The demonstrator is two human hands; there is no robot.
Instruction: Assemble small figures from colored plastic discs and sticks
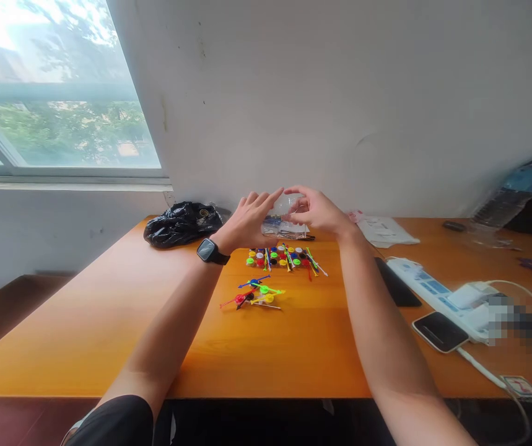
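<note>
Both my hands are raised over the far part of the table. My left hand (252, 218), with a black watch (207, 250) on its wrist, has its fingers stretched out and the thumb apart. My right hand (316, 212) is curved, its index finger reaching towards the left fingertips and a gap below it. A clear plastic bag (285, 230) shows between and behind them; whether a finger touches it I cannot tell. Nearer me lie several coloured round pieces (274, 256) in rows with loose plastic arrows (313, 261) over them. Closer still sits a small cluster of arrow spinners (264, 290).
A black plastic bag (179, 224) lies at the back left. To the right are a white power strip (426, 288), a phone (440, 331), a dark flat device (398, 285) and a white packet (384, 231). A large plastic bottle (511, 192) leans at the far right.
</note>
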